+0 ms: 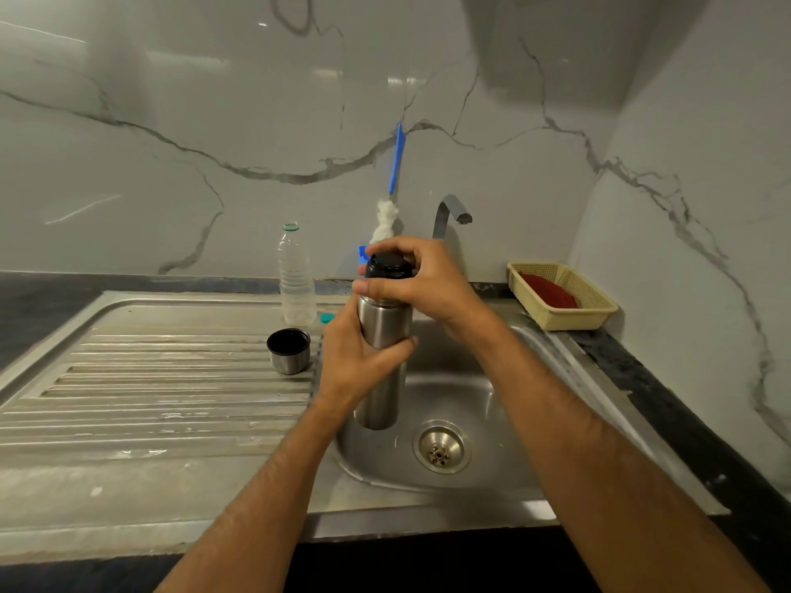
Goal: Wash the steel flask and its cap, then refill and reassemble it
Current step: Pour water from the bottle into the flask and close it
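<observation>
The left hand point(357, 357) grips the flask point(382, 336) upright over the sink point(471, 404). The right hand point(421, 280) curls round its black stopper point(388, 265). The cup point(289, 350) stands apart on the drainboard point(162, 378).

We are seeing only our own two arms coming into the head view from the bottom edge, and both are showing bare from the forearms down to the fingers, with no sleeve reaching into the picture. Our left hand point(357, 357) and right hand point(421, 282) are wearing nothing: no gloves, rings, watch or bands are showing on either wrist. Fine hair is showing along both forearms, and the short, plain thumbnails are facing us.
</observation>
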